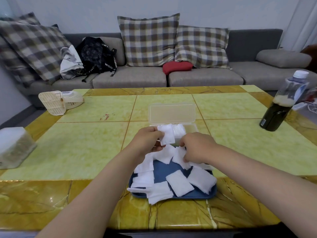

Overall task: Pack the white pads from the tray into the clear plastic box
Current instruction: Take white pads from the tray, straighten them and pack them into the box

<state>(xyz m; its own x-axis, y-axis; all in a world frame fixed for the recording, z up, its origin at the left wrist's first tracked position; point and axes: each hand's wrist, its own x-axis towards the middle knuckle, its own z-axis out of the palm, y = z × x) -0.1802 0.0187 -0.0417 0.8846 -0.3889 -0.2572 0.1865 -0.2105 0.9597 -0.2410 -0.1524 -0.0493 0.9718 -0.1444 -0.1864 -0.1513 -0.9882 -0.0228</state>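
Left hand [147,140] fingers [154,133] around white pad [166,134] — black backpack [96,54] lettering illegible

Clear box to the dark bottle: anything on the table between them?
Nothing; the head view shows only bare table between the clear box and the dark bottle.

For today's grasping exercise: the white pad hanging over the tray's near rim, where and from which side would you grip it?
Probably pinch the pad by its near edge, coming from the near side of the tray. That edge juts past the rim, leaving room for a thumb beneath.
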